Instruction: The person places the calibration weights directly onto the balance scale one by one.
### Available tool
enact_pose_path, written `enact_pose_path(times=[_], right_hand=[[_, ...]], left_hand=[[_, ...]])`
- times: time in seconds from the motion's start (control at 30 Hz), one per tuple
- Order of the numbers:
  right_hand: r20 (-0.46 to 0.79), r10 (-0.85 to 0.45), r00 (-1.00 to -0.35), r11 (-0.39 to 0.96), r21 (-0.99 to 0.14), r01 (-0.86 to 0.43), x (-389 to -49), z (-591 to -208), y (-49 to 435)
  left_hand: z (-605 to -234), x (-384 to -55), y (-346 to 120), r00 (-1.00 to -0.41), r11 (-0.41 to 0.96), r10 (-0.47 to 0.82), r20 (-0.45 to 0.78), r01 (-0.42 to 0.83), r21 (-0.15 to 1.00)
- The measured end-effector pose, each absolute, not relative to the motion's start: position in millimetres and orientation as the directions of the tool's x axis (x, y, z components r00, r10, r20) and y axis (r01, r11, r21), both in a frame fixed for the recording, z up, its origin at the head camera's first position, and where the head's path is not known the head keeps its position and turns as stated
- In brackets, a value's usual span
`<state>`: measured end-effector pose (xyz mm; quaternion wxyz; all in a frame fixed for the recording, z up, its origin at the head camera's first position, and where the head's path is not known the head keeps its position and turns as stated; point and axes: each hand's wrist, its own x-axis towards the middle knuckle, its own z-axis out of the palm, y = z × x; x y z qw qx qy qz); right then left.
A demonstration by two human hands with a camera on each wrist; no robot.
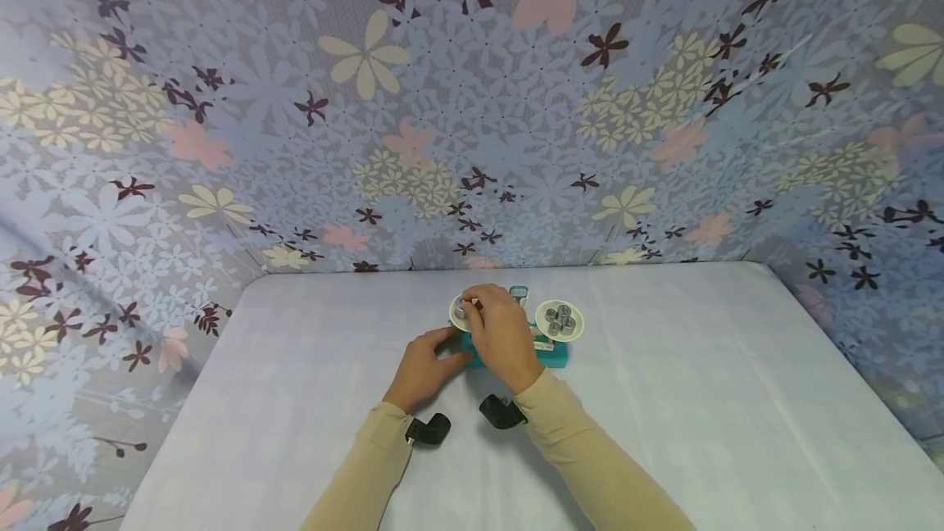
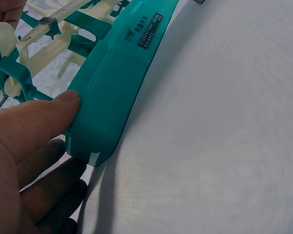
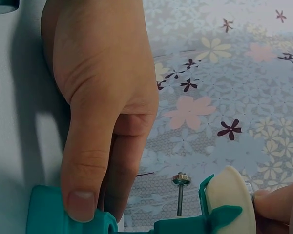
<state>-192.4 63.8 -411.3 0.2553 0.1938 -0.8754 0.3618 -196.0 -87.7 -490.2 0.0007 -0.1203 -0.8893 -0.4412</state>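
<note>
A teal student tray balance (image 2: 107, 83) with cream parts stands on the white table. My left hand (image 1: 424, 367) grips its left end, thumb on the front of the base and fingers round the end. Over the left pan (image 1: 455, 321), my right hand (image 1: 505, 338) pinches a small metal cylinder weight (image 1: 460, 306), mostly hidden by the fingers. In the right wrist view the thumb of the left hand (image 3: 100, 112) presses the teal base, and right fingertips show beside the cream pan (image 3: 229, 200). The right pan (image 1: 578, 320) holds several metal cylinder weights (image 1: 564, 310).
The white tabletop (image 1: 737, 400) spreads out on both sides of the balance. Behind it rises a wall of flower-patterned fabric (image 1: 472, 105). A threaded rod with a round metal nut (image 3: 181, 179) sticks out from the end of the balance. Black cameras (image 1: 501, 411) are strapped to both wrists.
</note>
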Motion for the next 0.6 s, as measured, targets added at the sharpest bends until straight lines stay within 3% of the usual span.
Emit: enact_pose_path(times=[0.6], right_hand=[[0.597, -0.154, -0.788, 0.678, -0.516, -0.524, -193.2, -412.3, 62.1]], left_hand=[[-496.0, -199.2, -88.7, -0.965, 0.576, 0.229, 0.130, 0.242, 0.781]])
